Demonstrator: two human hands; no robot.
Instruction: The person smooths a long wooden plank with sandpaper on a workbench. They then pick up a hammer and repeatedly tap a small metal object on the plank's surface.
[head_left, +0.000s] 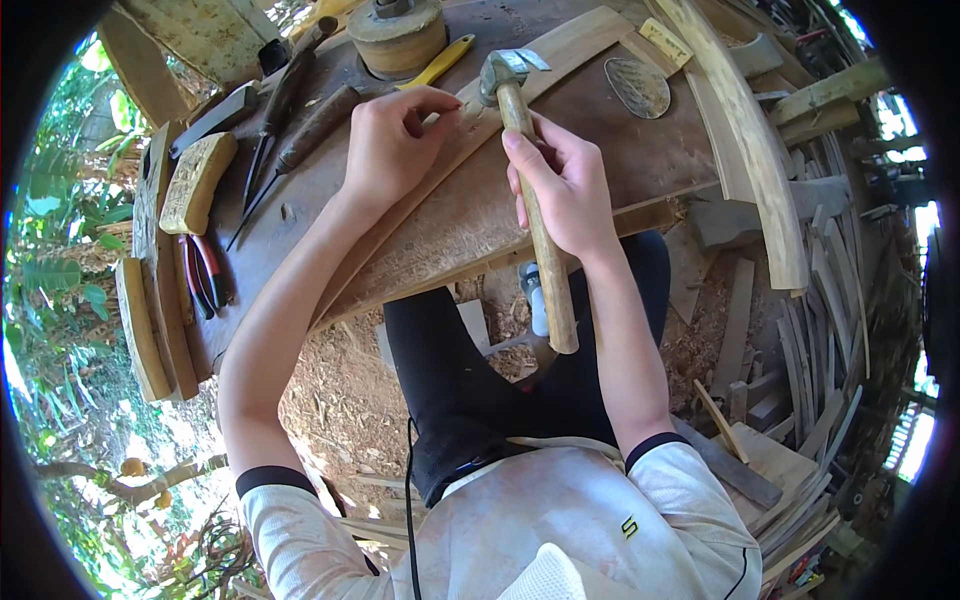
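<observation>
My right hand [568,185] is wrapped around the wooden handle of a hammer [547,265], with its metal head up and away from me over a long flat wooden strip [575,62]. My left hand [398,140] is at the strip's near-left side, thumb and forefinger curled toward each other in a pinch. Whatever those fingertips hold, if anything, is too small to make out. The strip lies slantwise across a brown wooden workbench [640,165]. Just beyond my left fingers lies a yellow-handled tool [440,62].
Left on the bench are wooden-handled pointed tools [318,128], a wooden block [198,185] and red-handled pliers [201,275]. A round wooden block [398,42] stands at the back. An oval piece [637,88] and a long pole [755,150] lie right. Scrap strips [825,290] pile beyond.
</observation>
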